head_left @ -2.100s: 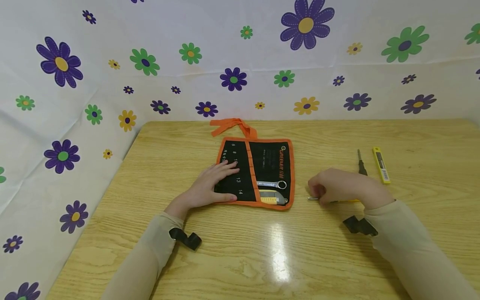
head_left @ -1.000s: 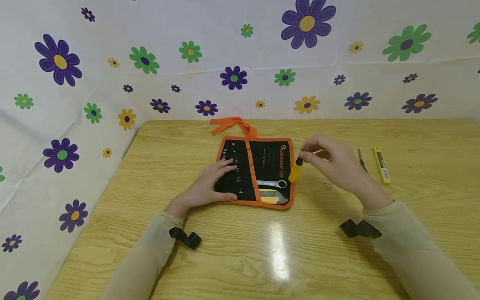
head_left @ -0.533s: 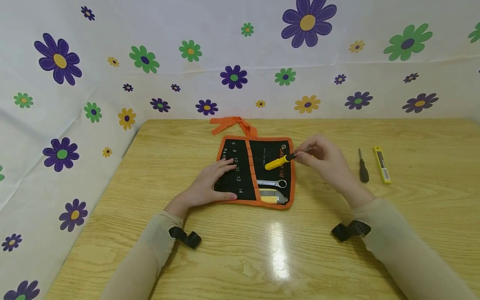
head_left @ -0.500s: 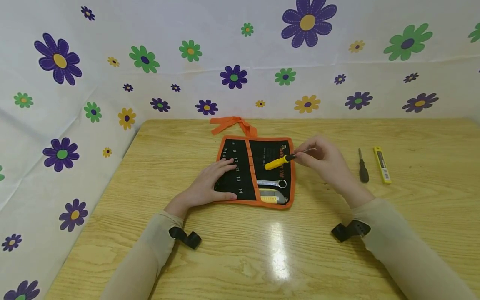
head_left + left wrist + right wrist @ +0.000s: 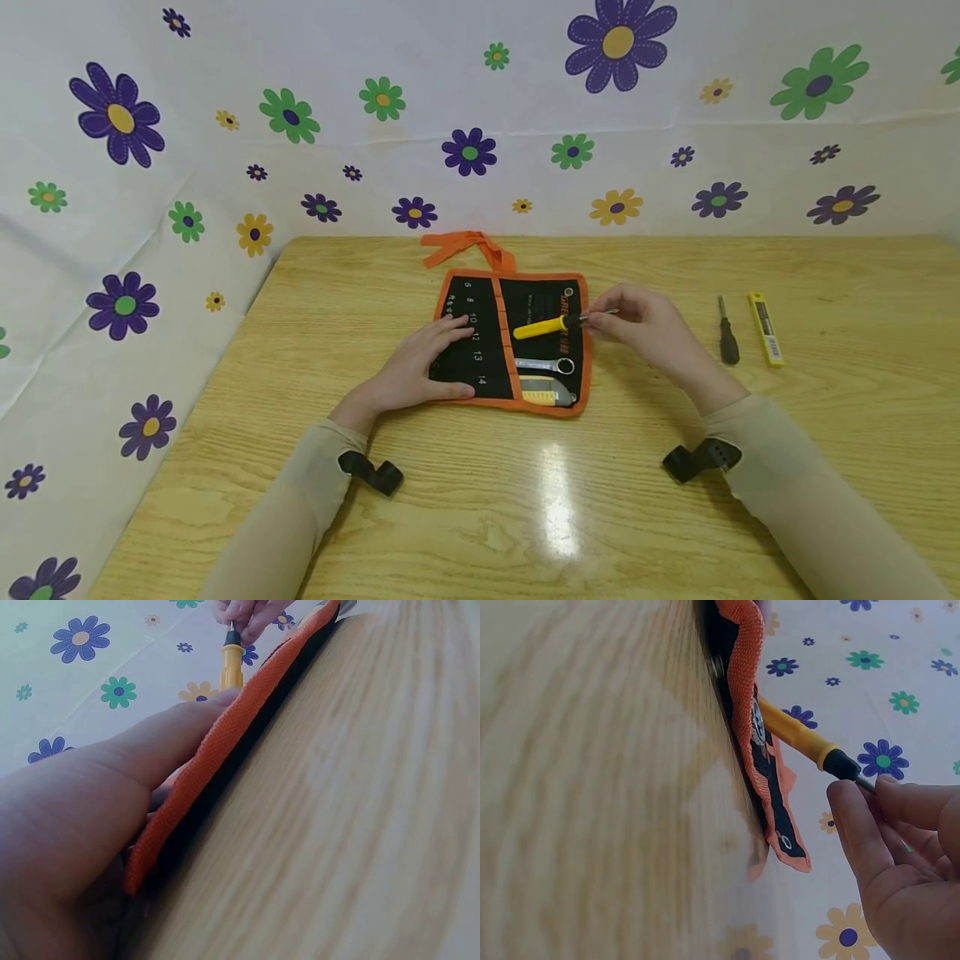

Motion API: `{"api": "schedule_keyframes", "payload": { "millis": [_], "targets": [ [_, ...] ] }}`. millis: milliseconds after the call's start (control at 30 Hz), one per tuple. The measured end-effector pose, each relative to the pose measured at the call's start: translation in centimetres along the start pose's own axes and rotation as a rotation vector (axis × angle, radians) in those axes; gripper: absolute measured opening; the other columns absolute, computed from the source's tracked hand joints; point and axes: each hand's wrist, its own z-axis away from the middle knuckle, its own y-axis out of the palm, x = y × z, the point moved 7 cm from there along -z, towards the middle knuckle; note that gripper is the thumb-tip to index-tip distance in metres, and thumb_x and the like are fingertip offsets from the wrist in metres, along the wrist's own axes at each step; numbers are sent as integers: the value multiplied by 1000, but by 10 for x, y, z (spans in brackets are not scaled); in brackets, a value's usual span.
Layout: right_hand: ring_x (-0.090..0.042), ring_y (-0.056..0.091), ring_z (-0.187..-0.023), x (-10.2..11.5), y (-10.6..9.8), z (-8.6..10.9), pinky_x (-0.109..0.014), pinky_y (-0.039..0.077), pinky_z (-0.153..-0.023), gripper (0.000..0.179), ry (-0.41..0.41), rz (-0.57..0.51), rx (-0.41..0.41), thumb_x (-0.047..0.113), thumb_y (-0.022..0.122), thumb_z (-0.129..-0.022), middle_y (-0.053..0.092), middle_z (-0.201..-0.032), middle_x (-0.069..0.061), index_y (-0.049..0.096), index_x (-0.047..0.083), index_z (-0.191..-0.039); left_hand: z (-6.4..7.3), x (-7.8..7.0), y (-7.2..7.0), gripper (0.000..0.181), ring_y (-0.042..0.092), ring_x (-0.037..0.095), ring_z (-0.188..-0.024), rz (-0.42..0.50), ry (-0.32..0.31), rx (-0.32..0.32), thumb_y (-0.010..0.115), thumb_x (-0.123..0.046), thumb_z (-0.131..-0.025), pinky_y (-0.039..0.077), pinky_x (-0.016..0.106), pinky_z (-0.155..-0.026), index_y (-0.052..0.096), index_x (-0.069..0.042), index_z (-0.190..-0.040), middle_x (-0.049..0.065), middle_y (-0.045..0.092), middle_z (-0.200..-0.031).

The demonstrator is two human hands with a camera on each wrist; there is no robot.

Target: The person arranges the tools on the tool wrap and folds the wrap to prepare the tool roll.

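Note:
A black tool pouch [image 5: 540, 304] with orange trim lies on the table. My left hand [image 5: 412, 362] rests on its numbered left side, fingers spread and thumb near the front edge. My right hand [image 5: 645, 329] pinches the metal shaft of a yellow-handled screwdriver [image 5: 538, 328] between thumb and fingers. The handle points left over the pouch, its end near the slanted orange pocket edge. In the right wrist view the screwdriver [image 5: 799, 739] slopes down toward the pouch. A ring-ended wrench [image 5: 542, 365] and a yellow and grey utility knife [image 5: 546, 390] sit partly inside the pockets.
Right of my right hand lie a dark-handled screwdriver [image 5: 727, 337] and a narrow yellow case [image 5: 766, 330]. An orange tie strap [image 5: 480, 244] trails off the pouch's back edge. A flower-print cloth [image 5: 375, 150] hangs behind the wooden table [image 5: 480, 500].
My right hand has picked the yellow screwdriver up off the table, brought it left and swung its handle over the pouch. Lately the handle has moved slightly farther left. My left hand stays put.

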Motion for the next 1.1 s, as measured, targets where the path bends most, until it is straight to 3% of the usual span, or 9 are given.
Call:
{"api": "schedule_keyframes", "payload": {
  "millis": [200,367,567,700,800,1100],
  "targets": [
    [-26,65,-98,3,0,0,-35,53,-83,23,-28,35,-17,14,57,-97,62,-110,-19,57,-5,-110,1,0,-2,83,11,20,-144,1,-2,-3,75,-46,-79,10,53,-112,37,-17,-148,-1,23,-156],
    [-19,65,-95,13,-7,2,-30,52,-85,26,-96,106,-115,22,58,-97,65,-107,-11,59,1,-111,-1,-1,-2,82,11,19,-144,-10,13,-7,74,-47,-80,11,53,-112,37,-18,-148,-2,23,-156],
    [-8,63,-90,33,-13,0,-21,50,-81,23,-196,168,-236,19,62,-94,66,-103,-5,61,2,-110,-3,-2,-2,82,12,18,-144,-8,25,-7,74,-48,-80,11,53,-112,38,-18,-148,-2,24,-156],
    [-9,63,-87,49,-10,-7,-18,50,-78,20,-278,256,-277,18,65,-92,67,-101,-7,64,2,-106,-3,-2,-2,82,11,18,-144,-4,29,-4,73,-48,-80,11,53,-112,37,-18,-148,-2,24,-156],
    [-14,64,-86,57,-1,-13,-21,52,-76,19,-321,328,-249,17,66,-91,68,-99,-8,65,3,-104,-2,0,-1,82,11,18,-144,-4,27,-6,73,-48,-80,11,53,-112,38,-18,-148,-2,24,-156],
    [-22,62,-89,49,25,-29,-41,53,-81,14,-310,420,-70,14,64,-93,66,-98,-8,64,3,-101,0,2,-1,82,11,18,-144,-5,25,-6,73,-47,-80,11,52,-112,38,-18,-148,-2,24,-156]
  ]
}}
